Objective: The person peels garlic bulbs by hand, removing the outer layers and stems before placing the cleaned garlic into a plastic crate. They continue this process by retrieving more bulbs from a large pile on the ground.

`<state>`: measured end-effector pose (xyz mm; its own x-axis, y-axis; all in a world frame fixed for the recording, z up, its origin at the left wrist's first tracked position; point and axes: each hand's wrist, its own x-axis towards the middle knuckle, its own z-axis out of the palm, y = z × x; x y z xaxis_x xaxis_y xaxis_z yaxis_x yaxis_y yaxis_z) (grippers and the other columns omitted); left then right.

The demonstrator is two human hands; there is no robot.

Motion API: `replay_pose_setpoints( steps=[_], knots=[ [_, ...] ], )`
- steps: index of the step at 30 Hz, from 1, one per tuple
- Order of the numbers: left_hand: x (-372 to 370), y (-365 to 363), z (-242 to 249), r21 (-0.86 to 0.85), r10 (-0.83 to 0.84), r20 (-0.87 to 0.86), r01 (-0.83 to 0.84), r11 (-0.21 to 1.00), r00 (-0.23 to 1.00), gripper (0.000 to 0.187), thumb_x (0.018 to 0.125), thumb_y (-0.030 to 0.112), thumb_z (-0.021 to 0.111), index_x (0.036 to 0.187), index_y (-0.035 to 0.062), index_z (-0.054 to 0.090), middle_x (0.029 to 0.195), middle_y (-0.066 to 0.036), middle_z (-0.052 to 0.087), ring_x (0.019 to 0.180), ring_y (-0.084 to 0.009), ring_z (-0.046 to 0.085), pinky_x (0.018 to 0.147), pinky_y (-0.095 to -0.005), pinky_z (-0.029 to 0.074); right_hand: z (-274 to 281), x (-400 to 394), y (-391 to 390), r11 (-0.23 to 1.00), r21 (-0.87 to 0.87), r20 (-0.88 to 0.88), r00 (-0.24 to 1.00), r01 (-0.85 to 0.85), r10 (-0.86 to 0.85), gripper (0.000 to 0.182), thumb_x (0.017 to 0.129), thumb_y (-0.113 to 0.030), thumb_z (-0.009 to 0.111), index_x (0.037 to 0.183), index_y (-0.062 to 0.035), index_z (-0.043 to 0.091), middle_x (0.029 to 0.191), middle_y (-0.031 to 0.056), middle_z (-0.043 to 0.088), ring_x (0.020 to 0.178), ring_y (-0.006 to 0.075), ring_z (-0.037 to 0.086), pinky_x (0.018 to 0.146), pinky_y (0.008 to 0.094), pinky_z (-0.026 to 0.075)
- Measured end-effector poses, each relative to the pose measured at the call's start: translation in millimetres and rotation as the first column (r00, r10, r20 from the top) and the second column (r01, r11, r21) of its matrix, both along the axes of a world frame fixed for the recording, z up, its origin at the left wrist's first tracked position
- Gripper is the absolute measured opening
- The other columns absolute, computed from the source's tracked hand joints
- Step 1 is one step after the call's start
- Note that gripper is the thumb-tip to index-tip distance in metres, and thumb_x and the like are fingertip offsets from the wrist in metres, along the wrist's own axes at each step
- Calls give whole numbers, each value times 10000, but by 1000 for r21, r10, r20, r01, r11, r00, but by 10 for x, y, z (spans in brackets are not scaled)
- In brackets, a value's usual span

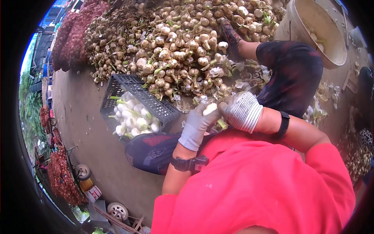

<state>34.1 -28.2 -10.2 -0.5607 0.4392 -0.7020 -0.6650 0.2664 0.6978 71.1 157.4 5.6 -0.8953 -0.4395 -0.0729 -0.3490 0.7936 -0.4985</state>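
At the middle of the frame, your gloved left hand (198, 125) and right hand (241, 111) both close their fingers around one white garlic bulb (210, 109), right of the dark crate (117, 87).

This is an open-air produce yard, probably a farm or market sorting spot, on a bare concrete floor (83, 113). A big heap of unpeeled garlic (175, 43) dominates it. Just below the heap sits a dark plastic crate (128, 87) of cleaned white bulbs; left of the heap lie red mesh sacks (74, 37); right of it stands a pale bucket (319, 31).
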Motion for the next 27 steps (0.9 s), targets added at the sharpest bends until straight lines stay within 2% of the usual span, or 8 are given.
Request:
replay_pose_setpoints(
  steps=[2,6,7,11,13,16,22,27],
  knots=[
    [57,18,109,-64,-47,-56,44,997,997,279,796,260,701,906,26,597,646,-2,575,497,-41,487,451,-179,366,-27,39,3,999,-32,-26,1000,-17,16,134,756,-145,568,786,-17,592,684,175,615,632,351,629,526,439,487],
    [44,-14,103,8,-141,-95,142,990,985,322,730,164,714,970,-21,604,713,-38,627,613,-107,591,604,-218,491,-152,-21,34,996,-47,-79,994,71,-75,138,739,-172,595,754,-35,583,700,172,617,628,341,626,532,432,493],
    [23,-38,135,20,-344,-168,352,936,924,346,697,126,717,982,-37,606,784,-58,656,692,-118,609,695,-239,499,-277,-140,139,977,-46,-139,967,208,-213,161,756,-189,600,779,-30,597,692,161,617,657,340,636,551,423,503],
    [50,-71,137,-66,-406,-233,402,913,884,328,701,95,703,992,-22,607,842,-57,662,758,-108,607,711,-242,494,-607,-455,411,882,279,137,893,380,-428,181,777,-145,596,910,-22,607,786,178,632,781,367,648,651,445,518],
    [-19,-133,18,-133,-244,-210,220,966,947,345,754,94,655,1067,-22,569,908,-82,652,773,-134,620,717,-267,510,-550,-325,355,951,223,58,970,216,-235,274,759,-129,608,1013,-31,577,938,218,630,855,373,639,699,453,517],
    [-21,-224,-127,357,227,-9,-209,910,974,394,874,148,573,1206,-31,458,1087,-145,606,947,-201,622,793,-333,538,-64,-197,190,982,-132,426,902,135,-67,419,745,-224,657,1099,-27,548,976,238,623,885,390,628,745,463,506],
    [36,-210,-236,562,205,228,-300,771,952,451,871,217,600,1240,9,445,1112,-135,572,984,-244,608,844,-386,528,-47,-295,-76,988,-70,418,903,141,-99,328,769,-297,638,979,-46,623,789,216,643,767,406,632,670,465,500],
    [29,-196,-274,441,219,243,-308,843,945,533,792,191,708,1228,22,453,1048,-106,596,920,-244,634,802,-388,549,-142,-311,-99,966,-215,334,940,146,-68,209,730,-65,588,937,-83,603,753,165,621,740,354,630,632,434,494]
  ],
)
